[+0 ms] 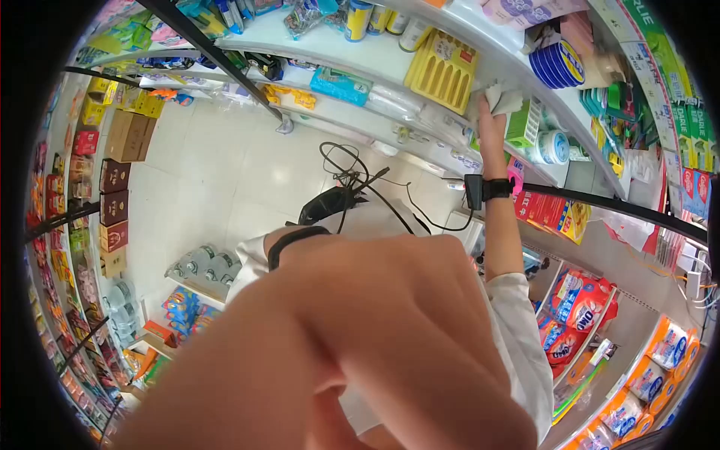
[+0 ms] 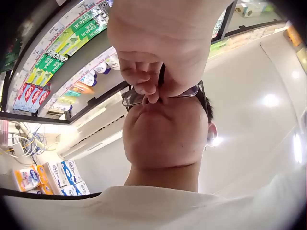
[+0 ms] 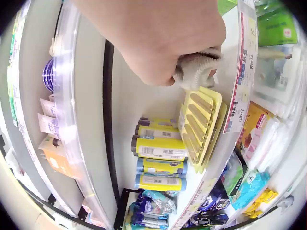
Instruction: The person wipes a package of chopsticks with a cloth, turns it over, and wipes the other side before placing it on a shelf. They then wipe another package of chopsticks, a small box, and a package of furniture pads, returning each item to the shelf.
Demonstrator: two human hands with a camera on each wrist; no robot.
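Note:
In my right hand [image 1: 491, 135] is a crumpled grey cloth [image 1: 504, 101], held at the shelf on my outstretched arm. The right wrist view shows curled fingers gripping this cloth, just above yellow slotted plastic trays [image 3: 201, 124] that lean near the shelf edge. Yellow and blue rolls [image 3: 160, 147] are stacked behind those trays. Large and blurred, my left hand [image 1: 375, 300] is raised close to the head camera. In the left wrist view its bent fingers are at the nose, over the bridge of the glasses [image 2: 187, 92]; I cannot tell whether they pinch anything.
A green box [image 1: 523, 124] and a white tub [image 1: 553, 147] stand right of the cloth. Blue packs [image 1: 339, 86] lie on the lower shelf. Cartons [image 1: 129, 135] stand across the tiled floor [image 1: 225, 161]. A black cable [image 1: 390, 202] runs to the right wrist.

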